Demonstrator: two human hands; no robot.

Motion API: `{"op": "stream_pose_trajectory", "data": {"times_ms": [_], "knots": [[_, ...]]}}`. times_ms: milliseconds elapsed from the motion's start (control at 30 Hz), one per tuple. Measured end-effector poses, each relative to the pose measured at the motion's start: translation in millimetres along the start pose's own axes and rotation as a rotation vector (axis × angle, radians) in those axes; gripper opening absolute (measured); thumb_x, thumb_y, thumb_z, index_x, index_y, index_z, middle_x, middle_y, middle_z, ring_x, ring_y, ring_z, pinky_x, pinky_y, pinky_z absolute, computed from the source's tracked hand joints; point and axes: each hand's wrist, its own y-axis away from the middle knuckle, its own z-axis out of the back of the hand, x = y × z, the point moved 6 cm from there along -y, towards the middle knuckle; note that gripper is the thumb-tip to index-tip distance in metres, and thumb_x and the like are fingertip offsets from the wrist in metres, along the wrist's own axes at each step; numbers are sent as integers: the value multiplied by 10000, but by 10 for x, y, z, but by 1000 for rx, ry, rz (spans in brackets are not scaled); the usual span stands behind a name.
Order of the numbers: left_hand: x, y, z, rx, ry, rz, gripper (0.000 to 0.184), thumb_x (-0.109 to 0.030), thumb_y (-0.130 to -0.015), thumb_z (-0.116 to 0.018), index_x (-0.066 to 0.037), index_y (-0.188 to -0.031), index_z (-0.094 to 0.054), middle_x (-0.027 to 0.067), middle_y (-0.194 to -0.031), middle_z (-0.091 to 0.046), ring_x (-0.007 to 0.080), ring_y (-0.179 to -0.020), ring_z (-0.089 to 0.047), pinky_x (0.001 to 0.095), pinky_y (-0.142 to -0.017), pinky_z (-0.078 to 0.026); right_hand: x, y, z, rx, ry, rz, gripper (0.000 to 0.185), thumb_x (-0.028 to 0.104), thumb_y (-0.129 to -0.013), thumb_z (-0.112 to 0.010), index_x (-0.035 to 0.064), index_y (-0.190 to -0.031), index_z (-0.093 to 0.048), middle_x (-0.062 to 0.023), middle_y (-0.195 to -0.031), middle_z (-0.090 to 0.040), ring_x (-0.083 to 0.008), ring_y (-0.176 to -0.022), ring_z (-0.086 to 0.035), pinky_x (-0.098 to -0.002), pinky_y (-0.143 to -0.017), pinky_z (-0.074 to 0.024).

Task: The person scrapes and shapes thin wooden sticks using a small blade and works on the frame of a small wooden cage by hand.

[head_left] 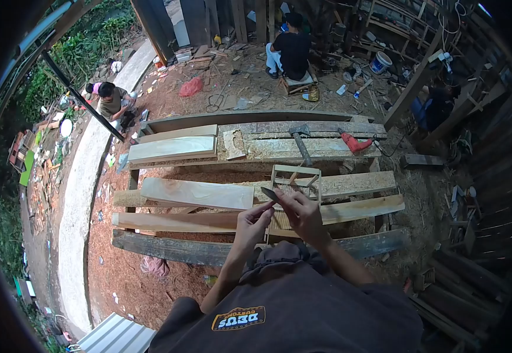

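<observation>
My right hand [304,216] is closed round a small dark flat blade [270,194], which points up and to the left. My left hand [252,226] is pinched just left of it, its fingertips near the blade; whatever lies between them is too small to make out. Beneath and beyond both hands, a small wooden frame with thin slats [313,172] rests on the bench planks. A hammer-like tool [300,144] lies past the frame, its head away from me. To its right is a red power tool [354,142] with a cord.
The slatted bench [173,245] carries pale boards [197,193] and wood shavings, with gaps between planks. One person [293,53] sits at the back, another [113,103] crouches at left, a third [438,109] is at right. A post [412,97] stands beyond the bench's right end.
</observation>
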Motion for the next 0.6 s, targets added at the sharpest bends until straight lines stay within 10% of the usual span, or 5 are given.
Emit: {"op": "stream_pose_trajectory", "data": {"times_ms": [600], "knots": [[90, 132, 5, 75, 166, 52, 347, -141, -991, -566, -27, -1318, -593, -59, -777, -501, -8, -568, -342, 169, -469, -263, -54, 35, -34, -122, -72, -25, 501, -31, -843, -633, 148, -1311, -632, -96, -764, -587, -241, -631, -583, -394, -597, -477]]}}
